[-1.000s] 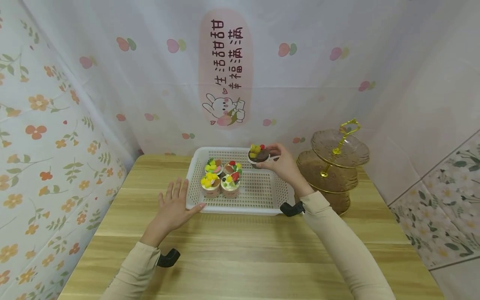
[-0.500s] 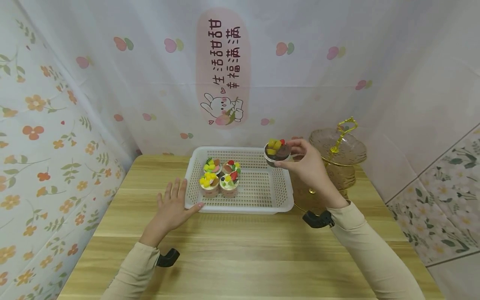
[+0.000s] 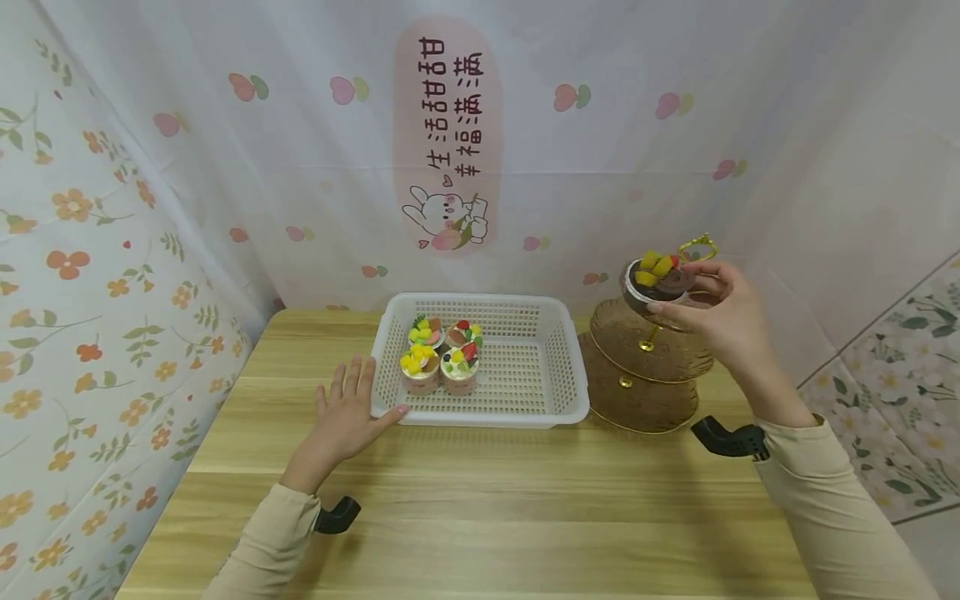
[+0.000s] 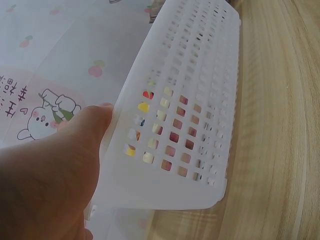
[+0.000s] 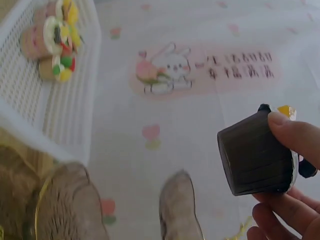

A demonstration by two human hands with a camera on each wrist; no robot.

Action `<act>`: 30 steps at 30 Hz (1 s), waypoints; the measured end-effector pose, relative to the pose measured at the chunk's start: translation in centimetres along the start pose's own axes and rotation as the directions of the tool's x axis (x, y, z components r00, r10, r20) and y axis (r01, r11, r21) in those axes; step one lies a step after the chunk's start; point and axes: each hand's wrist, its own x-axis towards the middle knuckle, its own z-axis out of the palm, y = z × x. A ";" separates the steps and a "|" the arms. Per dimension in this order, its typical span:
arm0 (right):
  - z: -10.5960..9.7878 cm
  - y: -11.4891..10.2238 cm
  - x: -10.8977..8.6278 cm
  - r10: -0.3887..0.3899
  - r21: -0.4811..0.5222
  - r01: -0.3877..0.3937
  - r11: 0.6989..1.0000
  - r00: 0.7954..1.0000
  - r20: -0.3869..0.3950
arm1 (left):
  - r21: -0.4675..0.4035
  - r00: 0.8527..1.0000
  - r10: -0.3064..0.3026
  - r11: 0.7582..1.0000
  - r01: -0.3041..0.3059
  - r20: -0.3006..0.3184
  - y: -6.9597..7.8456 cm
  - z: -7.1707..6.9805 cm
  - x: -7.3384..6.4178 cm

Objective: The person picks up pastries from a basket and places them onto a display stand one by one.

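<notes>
My right hand [image 3: 723, 312] pinches a dark chocolate cupcake [image 3: 654, 287] between thumb and fingers, over the top plate of a tiered cake stand [image 3: 652, 358]. Yellow fruit pieces and a red berry top the cupcake; its dark ribbed cup [image 5: 256, 155] shows from the side in the right wrist view. The left hand [image 3: 347, 414] rests against the left end of a white perforated basket [image 3: 517, 418], fingers spread and thumb on the rim. Several fruit-topped cupcakes [image 3: 459, 367] stand grouped in the basket's left half.
The cake stand, with gold rims and a gold loop handle [image 3: 698, 247], stands right beside the basket on a wooden table [image 3: 480, 517]. A printed white curtain [image 3: 322, 200] hangs behind the table's back edge. Floral cloth [image 3: 97, 333] borders the left side.
The right hand has carried the chocolate cupcake up and rightward from the basket's back right to above the cake stand. The left hand has stayed at the basket.
</notes>
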 end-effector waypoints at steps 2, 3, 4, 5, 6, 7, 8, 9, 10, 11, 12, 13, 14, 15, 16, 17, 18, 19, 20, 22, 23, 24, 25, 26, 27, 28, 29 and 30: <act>-0.9 0.7 0.2 0.015 -0.016 -0.015 1.000 1.000 -0.014 | -0.004 1.000 0.002 1.000 -0.002 0.002 0.1 -0.1 0.0; -1.3 1.0 0.3 0.027 -0.024 -0.027 0.999 0.999 -0.019 | 0.000 1.000 0.003 1.000 -0.003 0.003 0.1 -0.1 0.0; -1.7 1.3 0.4 0.039 -0.020 -0.039 0.999 0.999 -0.016 | 0.004 1.000 0.003 1.000 -0.003 0.003 0.1 -0.1 0.0; -2.0 1.7 0.4 0.050 -0.018 -0.050 0.999 0.999 -0.012 | 0.008 1.000 0.004 1.000 -0.004 0.001 0.1 -0.1 0.0; -2.2 2.0 0.4 0.059 -0.015 -0.059 0.998 0.998 -0.011 | 0.009 1.000 0.005 1.000 -0.005 0.000 0.1 -0.1 0.0; -2.4 2.4 0.4 0.064 -0.017 -0.064 0.998 0.998 -0.014 | 0.012 1.000 0.006 1.000 -0.006 -0.001 0.1 -0.1 0.0; -2.5 2.7 0.4 0.068 -0.016 -0.068 0.998 0.998 -0.016 | 0.013 1.000 0.005 1.000 -0.005 -0.001 0.1 -0.1 0.0; -2.6 3.1 0.4 0.066 -0.008 -0.066 0.998 0.998 -0.019 | 0.014 1.000 0.006 1.000 -0.006 -0.002 0.2 -0.1 0.0; -2.6 3.4 0.4 0.062 -0.001 -0.062 0.998 0.998 -0.018 | 0.013 1.000 0.006 1.000 -0.006 -0.002 0.2 -0.1 0.0; -2.6 3.7 0.4 0.057 0.007 -0.057 0.998 0.998 -0.020 | 0.010 1.000 0.005 1.000 -0.005 -0.001 0.2 -0.1 0.0; -2.6 3.9 0.5 0.059 0.012 -0.058 0.998 0.998 -0.020 | 0.008 1.000 0.005 1.000 -0.005 0.000 0.2 -0.1 0.0; -2.5 4.2 0.5 0.063 0.016 -0.062 0.998 0.998 -0.017 | 0.007 1.000 0.004 1.000 -0.004 0.001 0.2 -0.1 0.0; -2.5 4.4 0.6 0.067 0.020 -0.067 0.998 0.998 -0.010 | 0.008 1.000 0.003 1.000 -0.003 0.001 0.2 -0.1 0.0; -2.5 4.5 0.7 0.074 0.017 -0.074 0.997 0.997 -0.002 | 0.008 1.000 0.002 1.000 -0.002 0.000 0.2 -0.1 0.0; -2.4 4.7 0.8 0.081 0.006 -0.081 0.997 0.997 0.005 | 0.010 1.000 0.002 1.000 -0.002 -0.001 0.2 -0.1 0.0; -2.3 4.9 0.9 0.086 -0.004 -0.086 0.996 0.996 0.009 | 0.012 1.000 0.002 1.000 -0.001 -0.001 0.2 -0.1 0.0; -2.3 5.0 1.0 0.089 -0.023 -0.089 0.996 0.996 0.013 | 0.015 1.000 0.002 1.000 -0.002 -0.002 0.2 -0.1 0.0; -2.3 5.1 1.1 0.089 -0.041 -0.088 0.995 0.996 0.015 | 0.017 1.000 0.002 1.000 -0.002 -0.004 0.2 -0.1 0.0; -2.2 5.2 1.1 0.089 -0.054 -0.088 0.995 0.996 0.019 | 0.018 1.000 0.002 1.000 -0.002 -0.004 0.2 -0.1 -0.1; -2.2 5.4 1.3 0.089 -0.071 -0.087 0.994 0.996 0.022 | 0.017 1.000 0.002 1.000 -0.002 -0.006 0.2 -0.1 0.0; -2.2 5.5 1.3 0.088 -0.074 -0.086 0.994 0.996 0.023 | 0.015 1.000 0.002 1.000 -0.002 -0.007 0.1 0.0 0.0; -2.2 5.6 1.4 0.090 -0.082 -0.088 0.993 0.996 0.023 | 0.014 1.000 0.002 1.000 -0.002 -0.008 0.1 0.0 0.0; -2.1 5.7 1.4 0.093 -0.086 -0.091 0.992 0.995 0.024 | 0.015 1.000 0.001 1.000 -0.001 -0.009 0.1 0.0 0.0; -2.1 5.8 1.4 0.095 -0.088 -0.093 0.992 0.995 0.025 | 0.014 1.000 0.001 1.000 -0.001 -0.009 0.1 0.0 0.0; -2.1 5.8 1.4 0.098 -0.091 -0.095 0.991 0.995 0.025 | 0.014 1.000 0.000 1.000 0.000 -0.010 0.1 0.0 0.0; -2.1 5.9 1.4 0.102 -0.091 -0.099 0.991 0.994 0.027 | 0.015 1.000 0.000 1.000 0.000 -0.010 0.1 0.0 0.0; -2.1 6.0 1.5 0.104 -0.091 -0.101 0.991 0.994 0.030 | 0.017 1.000 0.000 1.000 0.001 -0.011 0.1 0.0 0.0; -2.0 6.1 1.5 0.107 -0.089 -0.104 0.991 0.994 0.033 | 0.019 1.000 -0.001 1.000 0.001 -0.011 0.1 0.0 0.0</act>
